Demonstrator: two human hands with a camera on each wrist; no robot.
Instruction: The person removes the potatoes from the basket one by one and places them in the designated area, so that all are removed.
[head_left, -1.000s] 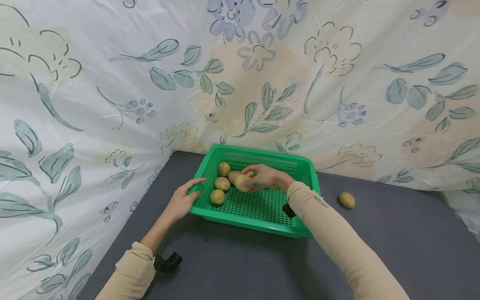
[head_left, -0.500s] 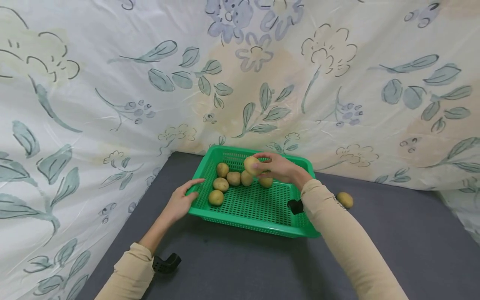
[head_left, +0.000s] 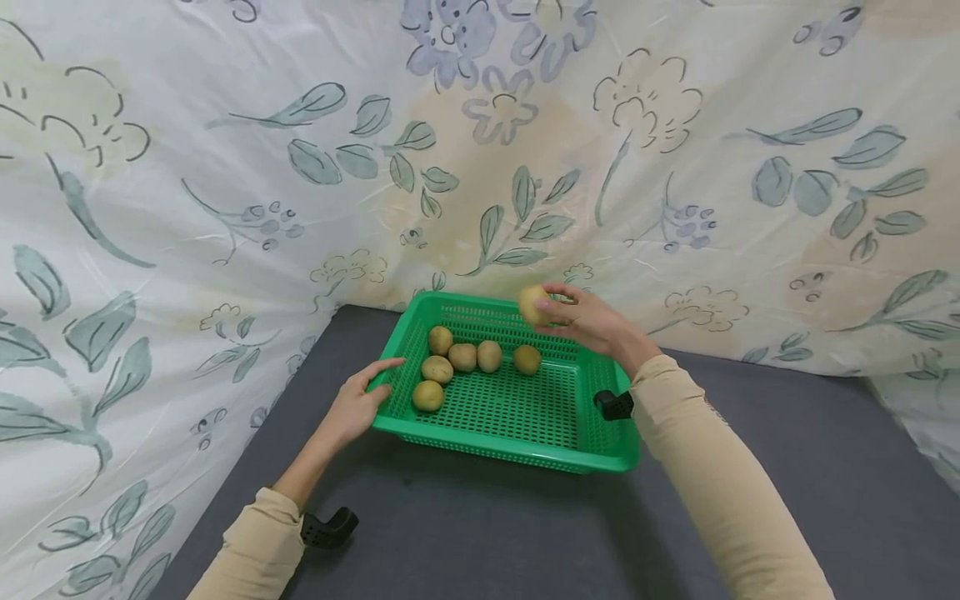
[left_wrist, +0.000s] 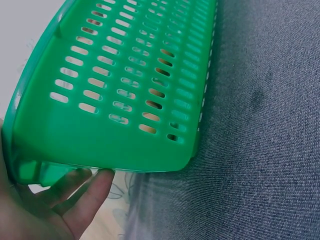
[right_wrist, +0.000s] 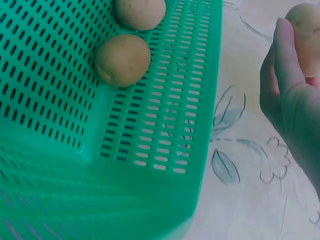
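Observation:
My right hand (head_left: pixel 588 321) holds a potato (head_left: pixel 533 306) between thumb and fingers, raised over the back rim of a green plastic basket (head_left: pixel 487 454). The same potato (right_wrist: pixel 307 40) shows at the right edge of the right wrist view. My left hand (head_left: pixel 358 400) grips the basket's left rim; in the left wrist view its fingers (left_wrist: pixel 95 195) touch the outer wall near the corner. Inside the basket, several potatoes lie along the left and back, including a front one (head_left: pixel 427 396) and a separate one (head_left: pixel 527 360) near the back wall.
A dark grey cloth surface (head_left: pixel 480 533) lies under the basket. Floral curtains (head_left: pixel 525 150) hang right behind it and along the left. A black wrist device (head_left: pixel 330 529) sits on my left wrist, and another (head_left: pixel 613 405) on my right.
My right hand has lifted the potato up and to the right, from among the others to above the back rim. The left hand stays on the rim. My right sleeve now hides the loose potato.

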